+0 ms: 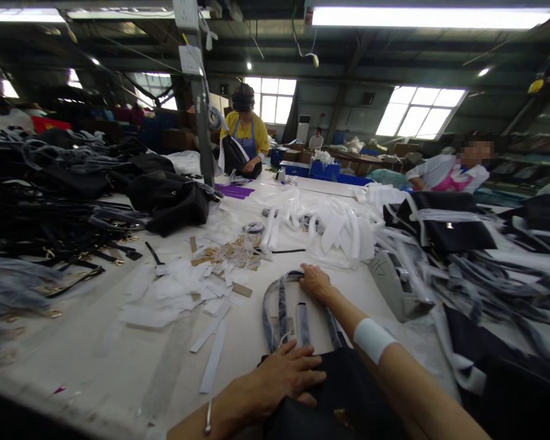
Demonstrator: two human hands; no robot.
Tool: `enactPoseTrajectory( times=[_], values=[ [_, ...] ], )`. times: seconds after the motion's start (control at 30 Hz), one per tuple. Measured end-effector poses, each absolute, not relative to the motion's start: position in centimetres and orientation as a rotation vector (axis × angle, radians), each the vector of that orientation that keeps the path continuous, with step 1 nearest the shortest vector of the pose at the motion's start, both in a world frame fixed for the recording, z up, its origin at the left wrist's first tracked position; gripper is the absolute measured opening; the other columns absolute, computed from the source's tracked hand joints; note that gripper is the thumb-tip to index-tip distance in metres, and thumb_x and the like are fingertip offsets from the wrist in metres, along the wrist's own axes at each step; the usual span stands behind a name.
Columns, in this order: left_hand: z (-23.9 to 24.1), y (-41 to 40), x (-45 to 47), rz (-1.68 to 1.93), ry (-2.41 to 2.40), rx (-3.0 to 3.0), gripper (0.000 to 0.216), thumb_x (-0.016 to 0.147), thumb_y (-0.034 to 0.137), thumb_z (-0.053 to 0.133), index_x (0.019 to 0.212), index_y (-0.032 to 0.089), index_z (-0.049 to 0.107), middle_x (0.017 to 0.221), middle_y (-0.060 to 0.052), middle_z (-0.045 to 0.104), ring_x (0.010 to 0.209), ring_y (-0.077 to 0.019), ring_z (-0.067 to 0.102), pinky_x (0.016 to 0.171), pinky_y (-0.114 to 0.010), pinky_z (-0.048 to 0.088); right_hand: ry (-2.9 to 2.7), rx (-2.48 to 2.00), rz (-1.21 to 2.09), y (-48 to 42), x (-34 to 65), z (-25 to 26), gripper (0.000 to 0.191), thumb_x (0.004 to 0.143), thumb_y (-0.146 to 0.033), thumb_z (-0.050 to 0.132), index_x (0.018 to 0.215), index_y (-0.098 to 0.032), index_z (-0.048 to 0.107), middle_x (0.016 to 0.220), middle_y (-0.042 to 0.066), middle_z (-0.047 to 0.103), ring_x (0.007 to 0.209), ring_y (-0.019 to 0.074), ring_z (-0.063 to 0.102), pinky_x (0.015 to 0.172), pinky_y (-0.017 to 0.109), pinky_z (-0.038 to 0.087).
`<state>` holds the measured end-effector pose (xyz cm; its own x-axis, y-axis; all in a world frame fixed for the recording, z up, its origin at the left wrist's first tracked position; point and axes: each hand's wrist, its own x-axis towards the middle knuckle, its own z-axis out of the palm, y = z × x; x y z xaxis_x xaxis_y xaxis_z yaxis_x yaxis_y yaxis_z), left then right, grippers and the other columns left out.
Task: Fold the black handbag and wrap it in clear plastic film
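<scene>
A black handbag (348, 382) lies on the table in front of me, a gold-coloured fitting on its face. Its handles (282, 305), wrapped in clear film, stretch away from me across the tabletop. My left hand (289, 374) rests on the upper part of the bag with its fingers spread. At the far end of the handle loop, my right hand (315, 283) has its fingers closed on the handle; its fingertips are partly hidden. Inside the loop are a tag on a string and a grey strip (303, 324).
White paper slips (165, 293) and tags (231, 250) are scattered to the left. Black bags and straps (73, 214) are piled beyond. White padded strips (321, 223) lie ahead. A tape dispenser (398, 287) and more bags (453, 229) stand right. Co-workers (247, 131) are across the table.
</scene>
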<state>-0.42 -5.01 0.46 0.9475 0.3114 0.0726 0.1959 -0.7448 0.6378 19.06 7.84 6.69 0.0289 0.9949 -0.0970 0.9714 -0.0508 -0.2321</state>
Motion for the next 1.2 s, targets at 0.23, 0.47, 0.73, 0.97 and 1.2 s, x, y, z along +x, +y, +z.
enactPoseTrajectory(
  times=[0.23, 0.47, 0.73, 0.97, 1.2],
  values=[
    [1.8, -5.4, -1.8, 0.326, 0.423, 2.299, 0.056, 0.089, 0.048, 0.059, 0.141, 0.03, 0.045, 0.149, -0.009, 0.044, 0.141, -0.0304, 0.032, 0.117, -0.055, 0.015, -1.611, -2.112, 0.304, 7.3, 24.4, 8.3, 0.024, 0.084, -0.014, 0.042, 0.101, -0.013, 0.058, 0.105, 0.015, 0.061, 0.099, 0.0231, 0.06, 0.083, 0.034, 0.047],
    [3.6, -5.1, -1.8, 0.499, 0.49, 1.984, 0.042, 0.079, 0.031, 0.071, 0.121, 0.025, 0.065, 0.135, -0.008, 0.057, 0.126, -0.0257, 0.051, 0.11, -0.04, 0.037, -1.422, -1.82, 0.669, 5.0, 24.0, 13.5, 0.04, 0.081, -0.02, 0.039, 0.118, -0.015, 0.053, 0.062, -0.002, 0.053, 0.049, 0.0112, 0.052, 0.045, 0.02, 0.041],
    [11.4, -1.9, -1.4, 1.431, 1.148, 1.941, 0.044, 0.076, 0.035, 0.074, 0.114, 0.02, 0.057, 0.123, -0.013, 0.056, 0.123, -0.0296, 0.047, 0.107, -0.043, 0.035, -1.98, -1.467, 0.492, -0.5, 19.5, 20.5, 0.032, 0.077, -0.015, 0.047, 0.1, -0.023, 0.067, 0.072, -0.003, 0.066, 0.07, 0.0123, 0.06, 0.067, 0.023, 0.043],
    [16.0, -1.4, 1.3, 0.795, 0.451, 1.345, 0.025, 0.082, 0.039, 0.066, 0.093, 0.018, 0.057, 0.066, 0.003, 0.055, 0.055, -0.0124, 0.053, 0.056, -0.026, 0.046, -1.937, -1.552, 0.263, -3.3, 19.8, 22.1, 0.035, 0.07, -0.021, 0.048, 0.1, -0.026, 0.065, 0.079, 0.002, 0.069, 0.073, 0.0203, 0.063, 0.069, 0.03, 0.045],
    [11.1, -6.7, -0.6, 0.327, 0.116, 0.826, 0.062, 0.081, 0.074, 0.049, 0.1, 0.016, 0.061, 0.047, 0.01, 0.035, 0.031, -0.0053, 0.017, 0.031, -0.021, 0.018, -2.259, -1.489, 0.337, -7.6, 22.1, 15.8, 0.057, 0.058, -0.014, 0.051, 0.112, -0.028, 0.066, 0.087, 0.005, 0.073, 0.073, 0.0239, 0.067, 0.067, 0.032, 0.047]
  ],
)
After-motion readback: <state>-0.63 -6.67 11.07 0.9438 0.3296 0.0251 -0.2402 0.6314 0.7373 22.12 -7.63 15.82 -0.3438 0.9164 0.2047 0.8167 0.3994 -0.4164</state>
